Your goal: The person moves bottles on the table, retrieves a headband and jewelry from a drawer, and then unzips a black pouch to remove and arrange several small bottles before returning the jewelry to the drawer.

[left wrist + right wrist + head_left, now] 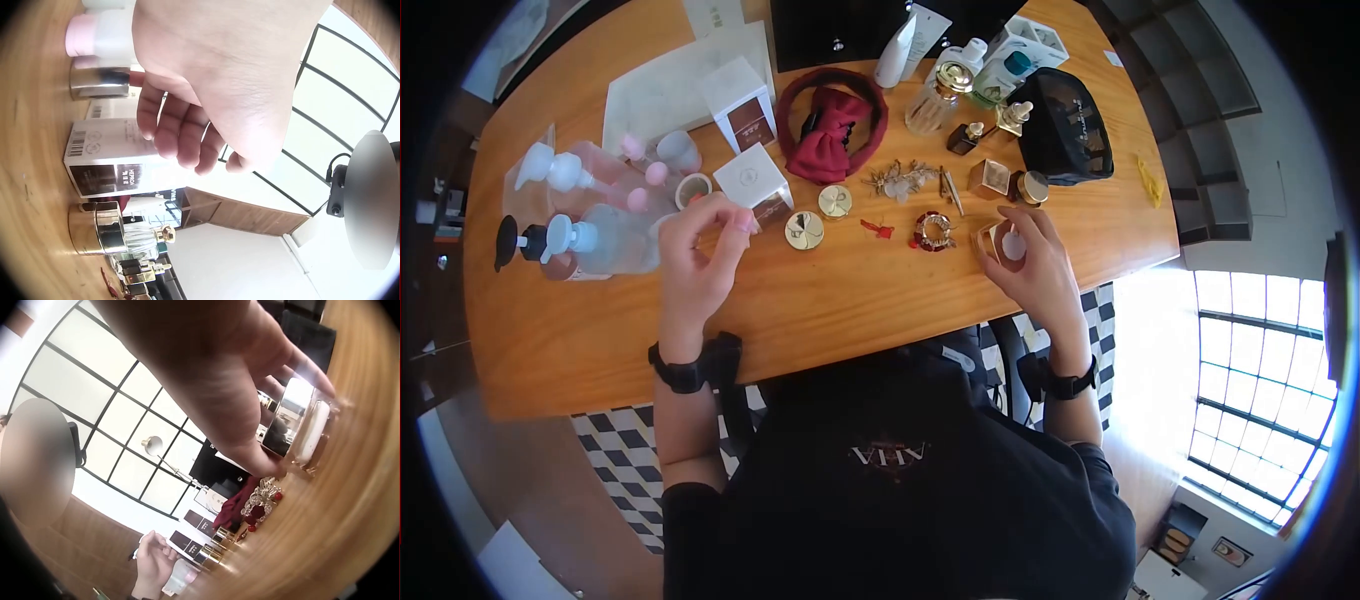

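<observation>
At the right of the table, my right hand (1041, 273) grips a small clear jar (1004, 244). The right wrist view shows that hand (228, 387) with thumb and fingers around the jar's shiny metallic lid (289, 417), the jar low against the wood. A beaded bracelet (933, 231) lies to its left. My left hand (697, 262) hovers over the left part of the table, beside a white box (752, 180). Its fingers hang loosely curled with nothing visible in them, as the left wrist view of the hand (212, 75) also shows.
Pump bottles (615, 238) stand at the left. Two round gold-lidded items (805, 230) (835, 201) sit near the middle, below a dark red headband (873, 88). Glass bottles (937, 100) and a black pouch (1065, 130) stand at the back right. The table's front edge (840, 362) is near my body.
</observation>
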Demonstrator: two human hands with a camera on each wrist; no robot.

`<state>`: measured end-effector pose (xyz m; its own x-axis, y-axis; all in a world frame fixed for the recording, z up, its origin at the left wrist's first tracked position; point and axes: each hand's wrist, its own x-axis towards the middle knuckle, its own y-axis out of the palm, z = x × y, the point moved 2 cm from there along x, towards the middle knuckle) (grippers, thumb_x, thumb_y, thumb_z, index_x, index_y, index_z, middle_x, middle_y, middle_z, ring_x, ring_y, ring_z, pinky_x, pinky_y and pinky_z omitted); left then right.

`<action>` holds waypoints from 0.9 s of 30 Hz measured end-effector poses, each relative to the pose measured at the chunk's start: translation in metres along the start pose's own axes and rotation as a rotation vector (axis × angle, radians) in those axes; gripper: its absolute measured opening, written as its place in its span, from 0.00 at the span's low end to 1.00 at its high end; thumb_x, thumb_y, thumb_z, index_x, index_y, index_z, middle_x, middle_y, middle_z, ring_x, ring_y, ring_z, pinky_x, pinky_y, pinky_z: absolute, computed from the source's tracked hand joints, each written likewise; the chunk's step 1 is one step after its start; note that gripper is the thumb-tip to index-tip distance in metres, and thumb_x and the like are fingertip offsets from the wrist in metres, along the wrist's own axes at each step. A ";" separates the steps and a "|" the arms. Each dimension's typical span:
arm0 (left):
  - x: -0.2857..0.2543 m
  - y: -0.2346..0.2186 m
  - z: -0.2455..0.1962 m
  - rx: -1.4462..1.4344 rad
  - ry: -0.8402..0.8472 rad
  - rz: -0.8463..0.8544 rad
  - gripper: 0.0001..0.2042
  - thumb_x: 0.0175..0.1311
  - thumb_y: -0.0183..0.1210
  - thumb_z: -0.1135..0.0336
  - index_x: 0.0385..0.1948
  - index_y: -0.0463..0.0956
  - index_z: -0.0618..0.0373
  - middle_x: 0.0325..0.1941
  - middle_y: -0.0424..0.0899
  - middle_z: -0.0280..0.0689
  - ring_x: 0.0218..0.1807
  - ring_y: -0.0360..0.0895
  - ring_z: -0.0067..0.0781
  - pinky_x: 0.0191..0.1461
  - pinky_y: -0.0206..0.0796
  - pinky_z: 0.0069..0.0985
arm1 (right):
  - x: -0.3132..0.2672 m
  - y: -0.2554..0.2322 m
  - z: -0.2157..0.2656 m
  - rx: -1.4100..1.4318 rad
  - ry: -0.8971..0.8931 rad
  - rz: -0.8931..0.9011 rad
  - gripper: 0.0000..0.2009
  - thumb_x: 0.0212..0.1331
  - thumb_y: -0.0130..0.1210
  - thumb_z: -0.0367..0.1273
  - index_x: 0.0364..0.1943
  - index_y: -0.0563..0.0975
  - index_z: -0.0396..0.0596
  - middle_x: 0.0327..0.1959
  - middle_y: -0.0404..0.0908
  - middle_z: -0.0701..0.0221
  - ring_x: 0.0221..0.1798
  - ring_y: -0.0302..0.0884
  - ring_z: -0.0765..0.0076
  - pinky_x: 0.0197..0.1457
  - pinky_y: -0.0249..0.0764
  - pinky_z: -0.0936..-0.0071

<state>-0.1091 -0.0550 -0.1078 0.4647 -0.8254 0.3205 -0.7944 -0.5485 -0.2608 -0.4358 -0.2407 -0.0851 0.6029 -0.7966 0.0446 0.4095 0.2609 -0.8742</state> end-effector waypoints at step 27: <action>0.006 -0.003 -0.014 0.026 0.094 -0.007 0.08 0.65 0.64 0.72 0.25 0.76 0.61 0.23 0.79 0.37 0.25 0.78 0.30 0.31 0.65 0.26 | 0.284 -0.050 0.188 0.080 -0.816 -0.292 0.15 0.65 0.64 0.29 0.56 0.82 0.46 0.43 0.83 0.71 0.43 0.81 0.79 0.47 0.76 0.80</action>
<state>-0.1092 -0.0559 -0.0924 0.4309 -0.8059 0.4059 -0.7800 -0.5588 -0.2816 -0.1560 -0.3778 0.0620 0.7562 -0.2062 0.6210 0.6526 0.1693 -0.7385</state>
